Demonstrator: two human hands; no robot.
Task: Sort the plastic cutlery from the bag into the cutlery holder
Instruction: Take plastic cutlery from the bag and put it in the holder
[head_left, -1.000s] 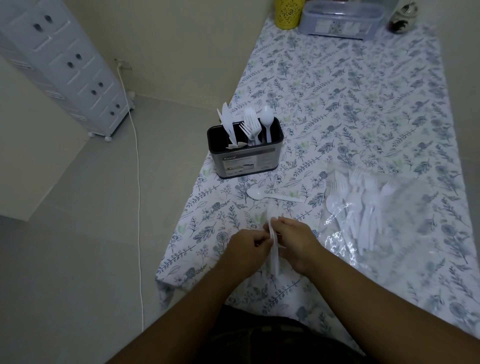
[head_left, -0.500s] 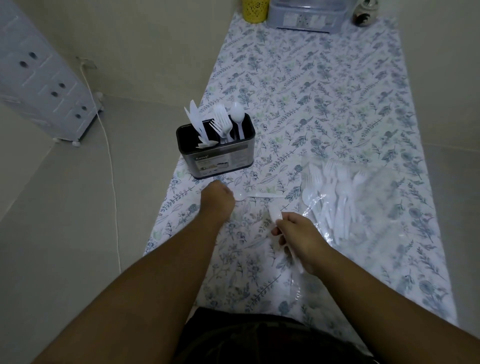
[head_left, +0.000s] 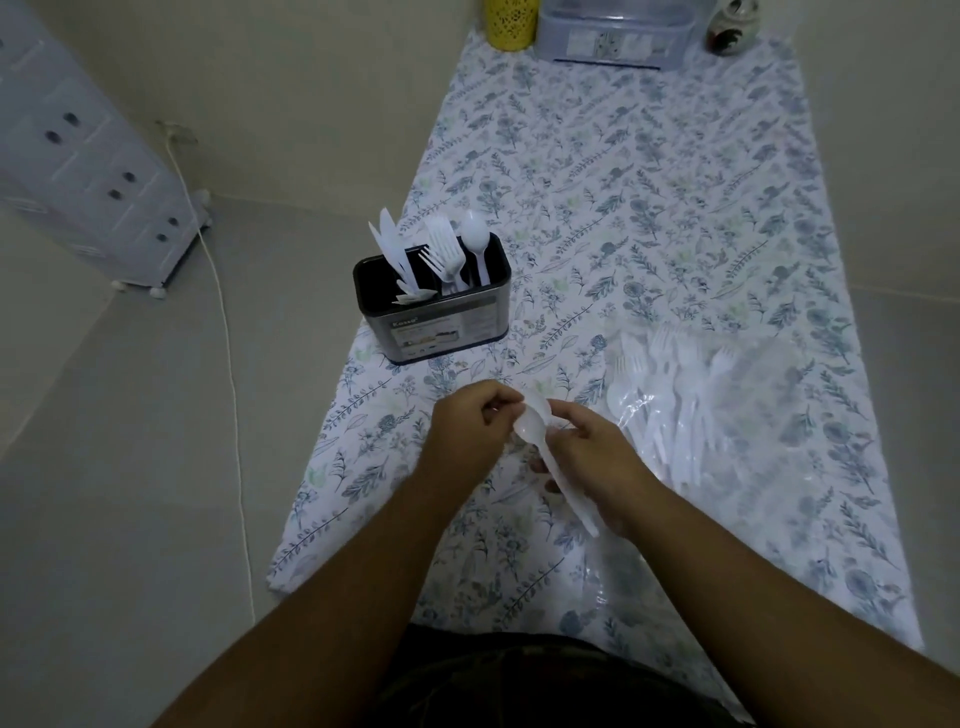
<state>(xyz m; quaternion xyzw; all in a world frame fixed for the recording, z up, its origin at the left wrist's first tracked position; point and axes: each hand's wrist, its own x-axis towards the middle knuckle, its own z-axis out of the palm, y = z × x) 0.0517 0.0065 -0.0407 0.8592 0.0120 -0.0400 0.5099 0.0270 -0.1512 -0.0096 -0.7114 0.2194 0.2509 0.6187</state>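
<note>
Item: spoon (head_left: 540, 434), near table's (head_left: 675, 156) front edge | right hand (head_left: 597, 457) closed round handle, left hand (head_left: 467, 431) pinching bowl | advice: release left, stand upright beside spoon in cutlery holder's (head_left: 441, 327) right compartment | bag (head_left: 727, 405) at right edge.

The bench (head_left: 675, 171) wears a white cloth printed with blue-grey and pale green leaf sprigs. The cutlery holder (head_left: 434, 317) is black inside with a grey label. The knives (head_left: 392, 249), forks (head_left: 441, 254) and spoon (head_left: 475, 244) in it are white. The bag (head_left: 727, 405) is clear. A yellow cup (head_left: 511, 23) has a dotted pattern.
</note>
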